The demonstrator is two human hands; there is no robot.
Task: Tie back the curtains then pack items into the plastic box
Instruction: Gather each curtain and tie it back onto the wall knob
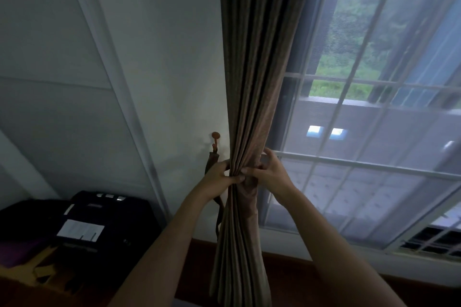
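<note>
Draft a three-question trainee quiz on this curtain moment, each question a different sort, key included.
1. True or false: the left hand and the right hand both grip the gathered curtain.
2. The wall hook is on which side of the curtain? A) left B) right C) out of view
3. Which hand is nearer the wall hook?
Key: 1 true; 2 A; 3 the left hand.

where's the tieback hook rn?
Head view, centre: the tieback hook is on the wall, just left of the gathered curtain and slightly above the left hand.
</note>
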